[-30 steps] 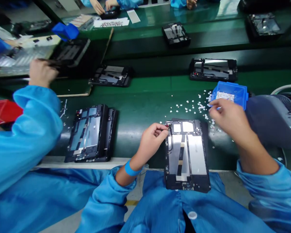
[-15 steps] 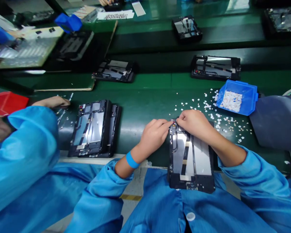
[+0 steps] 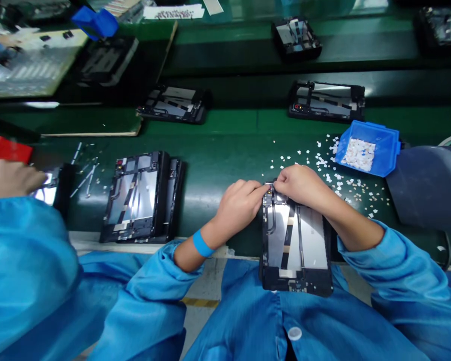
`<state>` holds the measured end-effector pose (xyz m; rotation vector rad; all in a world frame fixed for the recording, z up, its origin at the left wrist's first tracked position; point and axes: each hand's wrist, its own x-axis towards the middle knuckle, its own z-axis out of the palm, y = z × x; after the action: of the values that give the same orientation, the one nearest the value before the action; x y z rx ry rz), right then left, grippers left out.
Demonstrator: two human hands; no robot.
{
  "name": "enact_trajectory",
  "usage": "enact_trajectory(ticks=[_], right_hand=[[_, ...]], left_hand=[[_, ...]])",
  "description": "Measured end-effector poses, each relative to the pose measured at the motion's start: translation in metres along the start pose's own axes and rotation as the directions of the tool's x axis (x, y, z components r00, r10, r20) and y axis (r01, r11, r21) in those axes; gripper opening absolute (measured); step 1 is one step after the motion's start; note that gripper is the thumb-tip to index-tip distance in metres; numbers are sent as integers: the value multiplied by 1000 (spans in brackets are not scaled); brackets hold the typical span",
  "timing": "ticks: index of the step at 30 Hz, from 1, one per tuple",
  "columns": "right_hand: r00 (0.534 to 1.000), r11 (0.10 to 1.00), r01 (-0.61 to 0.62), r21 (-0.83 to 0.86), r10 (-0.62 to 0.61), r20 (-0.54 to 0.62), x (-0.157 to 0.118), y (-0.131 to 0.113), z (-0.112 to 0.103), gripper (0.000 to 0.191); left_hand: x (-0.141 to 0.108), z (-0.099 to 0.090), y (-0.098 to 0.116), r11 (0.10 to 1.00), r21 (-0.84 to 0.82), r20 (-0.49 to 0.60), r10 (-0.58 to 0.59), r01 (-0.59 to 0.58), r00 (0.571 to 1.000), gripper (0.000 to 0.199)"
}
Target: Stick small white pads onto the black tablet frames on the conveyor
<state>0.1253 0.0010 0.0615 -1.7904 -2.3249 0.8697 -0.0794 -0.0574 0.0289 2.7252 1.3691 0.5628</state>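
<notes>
An opened tablet [image 3: 310, 235] with its battery plates and ribbon cable bare lies in front of me, its near end over the table edge. My left hand [image 3: 238, 205], with a blue band at the wrist, is closed at the tablet's upper left corner, the index fingertip on the small parts there. Beside it, my right hand [image 3: 298, 185] pinches at the top edge of the tablet. Whatever is between its thumb and finger is too small or hidden to make out. White paper bits [image 3: 322, 163] lie scattered beyond my right hand.
A blue bin [image 3: 389, 150] of white bits stands right, beside a grey machine [image 3: 428, 190]. Two stacked tablets [image 3: 135, 200] lie left. Further tablets sit on the line behind [image 3: 326, 102]. A co-worker's hand [image 3: 11, 179] is at far left, near a red bin [image 3: 7, 149].
My hands stay at the tablet's top, with only a slight shift of the fingers. The co-worker's arm has moved left, uncovering another device and white strips. The view has shifted slightly.
</notes>
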Motion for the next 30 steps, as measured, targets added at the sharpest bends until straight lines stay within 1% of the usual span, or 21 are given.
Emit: enact_trajectory(ticks=[3, 6, 8, 10, 13, 16, 20, 22, 26, 30], right_hand=[[999, 999, -17, -28, 18, 39, 2, -2, -5, 19], [996, 999, -30, -12, 31, 84, 5, -2, -8, 19], [996, 1000, -15, 8, 15, 90, 6, -1, -8, 19], [997, 1000, 10, 7, -11, 70, 6, 1, -7, 19], [999, 999, 39, -16, -38, 39, 5, 4, -4, 20], [998, 999, 43, -15, -42, 45, 6, 5, -5, 21], [990, 1000, 3, 13, -4, 138, 10, 1, -12, 22], [987, 1000, -10, 6, 9, 162, 11, 0, -13, 21], [994, 998, 20, -56, -14, 105, 11, 0, -9, 22], [997, 993, 72, -98, -67, 50, 7, 3, -3, 24]], left_hand=[[1, -3, 0, 996, 82, 41, 14, -17, 999, 30], [2, -6, 0, 990, 137, 83, 28, -39, 996, 30], [3, -8, -1, 987, 146, 113, 46, -63, 993, 31], [5, -9, -4, 989, 125, 134, 63, -80, 989, 32], [9, -8, -10, 995, 46, 143, 80, -87, 987, 32], [11, -6, -13, 997, 13, 137, 74, -76, 988, 32], [12, -5, -13, 994, 58, 127, 82, -90, 988, 31], [11, -7, -13, 989, 98, 123, 94, -106, 988, 31], [10, -10, -12, 965, 192, 135, 156, -180, 979, 29], [13, -17, -8, 942, 238, 212, 188, -237, 959, 31]])
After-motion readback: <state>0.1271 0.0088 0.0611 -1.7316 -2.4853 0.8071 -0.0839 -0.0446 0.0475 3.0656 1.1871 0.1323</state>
